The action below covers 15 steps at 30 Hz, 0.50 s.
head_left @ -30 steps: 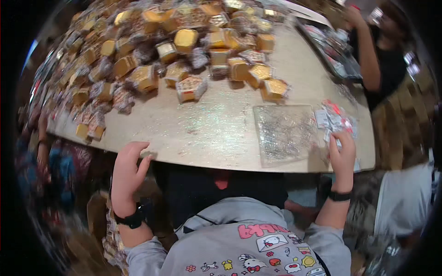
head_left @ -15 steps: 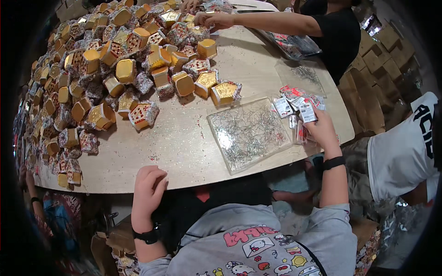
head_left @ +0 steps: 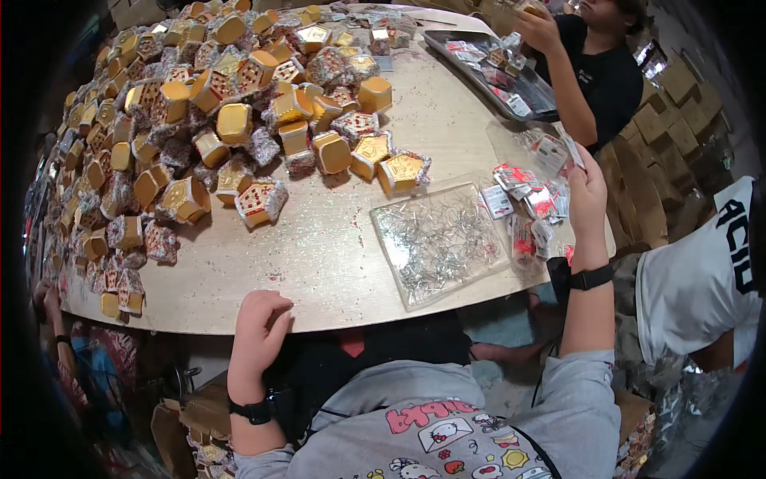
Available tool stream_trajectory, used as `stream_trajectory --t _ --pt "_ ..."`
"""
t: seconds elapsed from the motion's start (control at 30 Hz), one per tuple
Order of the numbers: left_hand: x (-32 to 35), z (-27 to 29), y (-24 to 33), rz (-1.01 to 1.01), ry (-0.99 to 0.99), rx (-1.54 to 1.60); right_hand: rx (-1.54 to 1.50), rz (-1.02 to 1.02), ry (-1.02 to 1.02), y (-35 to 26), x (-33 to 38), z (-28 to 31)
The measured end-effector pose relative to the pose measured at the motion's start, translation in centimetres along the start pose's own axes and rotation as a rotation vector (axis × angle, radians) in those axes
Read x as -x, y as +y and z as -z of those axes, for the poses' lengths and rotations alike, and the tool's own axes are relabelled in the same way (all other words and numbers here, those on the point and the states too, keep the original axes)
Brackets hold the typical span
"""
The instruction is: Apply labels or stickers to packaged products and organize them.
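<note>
My right hand point(head_left: 588, 191) is raised over the table's right side, its fingers pinching a small white printed card point(head_left: 572, 150). Just left of it lies a loose heap of red-and-white cards point(head_left: 542, 195), some in clear wrapping. A shallow clear plastic tray point(head_left: 418, 302) full of thin silver wire pieces point(head_left: 439, 235) sits left of the cards. At the table's front edge rests my left hand point(head_left: 262, 323), fingers curled in and nothing visible in them. Gold-based house-shaped ornaments point(head_left: 234, 124) with beaded, glittery trim are piled across the table's left and far side.
Opposite, a co-worker in black point(head_left: 610, 88) holds a small ornament above a dark tray point(head_left: 515, 108) of packaged pieces. Behind the right side stand stacked cardboard boxes point(head_left: 638, 184) and a person in a white shirt point(head_left: 694, 271). Glitter dots the pale tabletop point(head_left: 319, 263).
My right hand has lifted from the card heap and moved right and away from me with a white card. The co-worker's arm has drawn back from the ornament pile. My left hand stays put.
</note>
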<state>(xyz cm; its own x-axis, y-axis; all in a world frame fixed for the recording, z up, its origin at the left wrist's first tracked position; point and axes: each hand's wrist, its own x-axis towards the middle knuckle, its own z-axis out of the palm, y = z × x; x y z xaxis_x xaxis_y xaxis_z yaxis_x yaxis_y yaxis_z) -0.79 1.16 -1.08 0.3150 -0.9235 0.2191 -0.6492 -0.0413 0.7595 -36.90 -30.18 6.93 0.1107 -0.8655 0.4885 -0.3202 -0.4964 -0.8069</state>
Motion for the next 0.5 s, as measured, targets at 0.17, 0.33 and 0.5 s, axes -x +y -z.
stream_trajectory --t 0.17,0.33,0.5 --pt "-0.3 -0.1 2.3 -0.146 0.086 -0.075 -0.244 -0.031 -0.379 -5.4 3.7 -6.1" --pt "-2.5 -1.0 5.9 -0.466 0.158 -0.163 0.01 0.381 -0.566 -9.1 8.7 -15.0" --pt "-3.0 -1.9 5.0 -0.348 0.007 -0.254 -0.029 0.327 -0.762 -10.3 13.7 -19.2"
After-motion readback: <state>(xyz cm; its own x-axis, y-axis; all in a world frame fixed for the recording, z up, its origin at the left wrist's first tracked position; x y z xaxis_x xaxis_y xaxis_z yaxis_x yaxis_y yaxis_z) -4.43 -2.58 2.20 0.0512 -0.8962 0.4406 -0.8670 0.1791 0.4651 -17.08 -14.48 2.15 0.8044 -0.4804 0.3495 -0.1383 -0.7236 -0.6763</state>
